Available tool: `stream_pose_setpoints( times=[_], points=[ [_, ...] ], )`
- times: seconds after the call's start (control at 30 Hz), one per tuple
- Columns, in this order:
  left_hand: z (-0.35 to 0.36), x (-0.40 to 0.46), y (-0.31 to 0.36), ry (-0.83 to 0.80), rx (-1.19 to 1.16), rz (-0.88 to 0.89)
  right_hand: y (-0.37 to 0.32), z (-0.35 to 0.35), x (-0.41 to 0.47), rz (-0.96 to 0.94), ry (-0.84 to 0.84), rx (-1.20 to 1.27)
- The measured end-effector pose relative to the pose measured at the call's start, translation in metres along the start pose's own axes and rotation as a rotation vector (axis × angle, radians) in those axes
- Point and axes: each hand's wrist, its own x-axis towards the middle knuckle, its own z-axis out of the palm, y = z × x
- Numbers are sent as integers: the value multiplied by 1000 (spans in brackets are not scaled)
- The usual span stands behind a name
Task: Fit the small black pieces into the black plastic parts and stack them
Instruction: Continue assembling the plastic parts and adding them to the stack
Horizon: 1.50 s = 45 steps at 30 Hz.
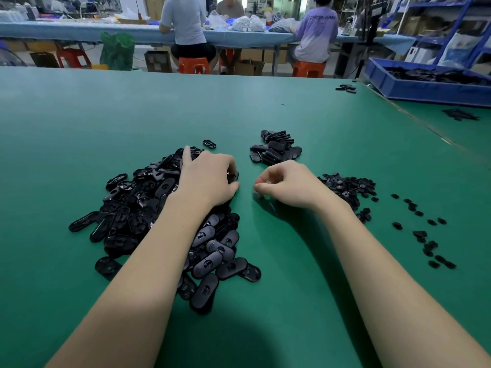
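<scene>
**Between picks: both hands at the piles**

On the green table mat (79, 128), the left hand (210, 179) rests on the top of the large loose heap of oblong black plastic parts (159, 221) at about nine o'clock from table centre. Its fingers (231, 168) curl down over one part at the heap's right edge; whether they grip it I cannot tell.

The right hand (289, 181) sits just left of the scattered small round black pieces (348, 187), which lie at three o'clock. Its thumb and forefinger are narrowed to a pinch, fingertips (259, 187) near the mat; any piece between them is too small to see.

The finished oval parts (276, 150) lie stacked at twelve o'clock.

This looks like the pick-up step. The next move calls for bringing part and piece together, seating the piece in the part's recess.
</scene>
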Motion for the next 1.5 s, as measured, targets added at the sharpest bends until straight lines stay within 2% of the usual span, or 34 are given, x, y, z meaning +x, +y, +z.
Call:
stream_pose_setpoints(
  times=[0.3, 0.4, 0.53, 0.63, 0.83, 0.93, 1.1, 1.37, 1.5],
  points=[
    [4, -2, 10, 103, -158, 31, -4, 0, -2, 33, 13, -40],
    [2, -4, 12, 124, -201, 41, -4, -2, -2, 82, 66, -54],
    [-2, -5, 14, 56, -412, 123, -4, -5, -1, 123, 167, 110],
    [-3, -5, 20, 31, -557, 205, -3, -7, -2, 142, 182, 226],
    [0, -3, 22, 75, -505, 216, -3, -20, -8, 172, 121, 394],
    [0, -3, 22, 70, -502, 187, 0, -34, -10, 236, 58, 337],
    [1, -5, 24, 62, -505, 177, 26, -62, -13, 322, 380, -29],
    [1, -7, 29, 68, -516, 178, 40, -64, -19, 399, 314, -303],
    [1, -7, 29, 72, -513, 179, 38, -58, -17, 423, 306, -327]
  ],
)
